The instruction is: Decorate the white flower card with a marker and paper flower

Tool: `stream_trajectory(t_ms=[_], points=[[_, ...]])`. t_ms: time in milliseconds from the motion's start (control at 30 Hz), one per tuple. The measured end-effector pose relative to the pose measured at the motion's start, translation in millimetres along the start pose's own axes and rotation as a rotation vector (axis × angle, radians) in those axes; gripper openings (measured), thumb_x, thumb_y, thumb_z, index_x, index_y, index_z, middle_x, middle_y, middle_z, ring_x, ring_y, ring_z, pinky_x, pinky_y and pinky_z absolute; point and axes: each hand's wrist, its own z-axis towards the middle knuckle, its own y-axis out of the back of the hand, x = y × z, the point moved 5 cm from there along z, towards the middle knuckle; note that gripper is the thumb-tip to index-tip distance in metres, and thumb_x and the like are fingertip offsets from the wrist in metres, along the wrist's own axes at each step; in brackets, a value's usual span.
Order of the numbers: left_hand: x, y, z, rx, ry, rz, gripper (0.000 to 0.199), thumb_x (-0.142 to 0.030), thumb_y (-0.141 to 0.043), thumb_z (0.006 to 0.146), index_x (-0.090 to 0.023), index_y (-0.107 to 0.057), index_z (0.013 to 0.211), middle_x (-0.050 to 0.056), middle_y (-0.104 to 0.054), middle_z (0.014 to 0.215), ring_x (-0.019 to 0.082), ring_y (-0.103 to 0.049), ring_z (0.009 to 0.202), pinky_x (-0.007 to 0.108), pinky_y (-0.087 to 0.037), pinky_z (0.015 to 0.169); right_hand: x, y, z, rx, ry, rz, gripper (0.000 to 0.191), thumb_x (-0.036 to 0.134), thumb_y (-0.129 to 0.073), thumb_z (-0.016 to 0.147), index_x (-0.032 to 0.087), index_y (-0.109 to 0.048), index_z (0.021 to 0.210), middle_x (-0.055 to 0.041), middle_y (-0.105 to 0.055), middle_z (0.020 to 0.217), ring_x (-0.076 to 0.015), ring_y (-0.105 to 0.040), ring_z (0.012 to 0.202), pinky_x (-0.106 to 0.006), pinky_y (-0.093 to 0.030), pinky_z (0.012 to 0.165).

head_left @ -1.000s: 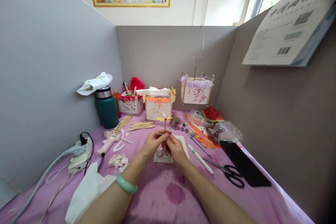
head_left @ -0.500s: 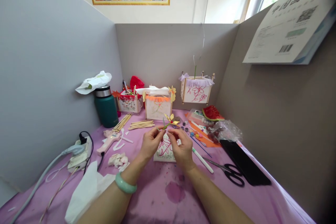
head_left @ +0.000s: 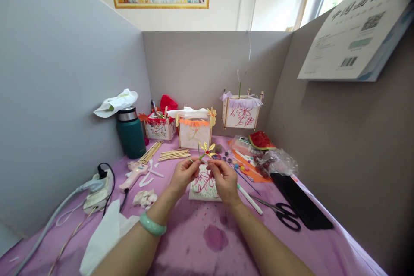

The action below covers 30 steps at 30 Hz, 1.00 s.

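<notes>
A small artificial flower [head_left: 207, 149] with golden-yellow petals, a red centre and a green stem is held up over the middle of the table. My left hand [head_left: 185, 177] pinches its stem between thumb and fingertips. Close beside it, my right hand [head_left: 224, 179] is closed in a pinch near the stem; what lies between those fingertips is too small to make out. Below both hands lies a white panel [head_left: 205, 194] with a pink flower drawing, partly covered by the fingers. A jade-green bangle [head_left: 153, 224] circles my left wrist.
Thin wooden sticks [head_left: 174, 154], a pink glue gun [head_left: 133, 177] and a power strip [head_left: 98, 192] lie left. At right are a marker [head_left: 250, 199], scissors [head_left: 284, 214] and a black phone-like slab [head_left: 300, 200]. Decorated boxes [head_left: 194, 136] and a green bottle [head_left: 131, 136] stand behind.
The flower has turned in my fingers, so its petals now face more toward me and upward. Both hands have stayed in nearly the same place.
</notes>
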Motion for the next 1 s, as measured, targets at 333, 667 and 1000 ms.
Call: stream_trajectory(t_ms=[333, 667, 1000], points=[[-12, -2.3, -1, 0.037, -0.228, 0.293, 0.027, -0.040, -0.068, 0.075, -0.017, -0.074, 0.086, -0.001, -0.056, 0.059, 0.007, -0.041, 0.049, 0.020, -0.034, 0.046, 22, 6, -1, 0.010, 0.198, -0.046, 0.020, 0.039, -0.059, 0.084, 0.021, -0.061, 0.092, -0.0054, -0.057, 0.088, -0.0184, -0.053, 0.078, -0.030, -0.042, 0.069], [-20, 7.3, 2, 0.027, -0.261, 0.314, 0.022, -0.038, -0.071, 0.073, -0.018, -0.075, 0.083, 0.004, -0.063, 0.069, 0.014, -0.052, 0.065, 0.024, -0.042, 0.060, 20, 0, 7, 0.171, -0.066, 0.232, 0.039, 0.050, -0.042, 0.090, 0.020, -0.055, 0.070, -0.0025, -0.049, 0.070, -0.0172, -0.046, 0.068, -0.031, -0.040, 0.068], [6, -0.5, -2, 0.305, 0.046, 0.076, 0.033, -0.045, -0.066, 0.076, -0.012, -0.068, 0.076, -0.004, -0.041, 0.049, 0.006, -0.035, 0.045, 0.021, -0.027, 0.047, 15, -8, 4, 0.285, -0.295, 0.573, 0.030, 0.048, -0.059, 0.081, 0.019, -0.065, 0.082, -0.0028, -0.056, 0.070, -0.0159, -0.050, 0.066, -0.030, -0.041, 0.066]])
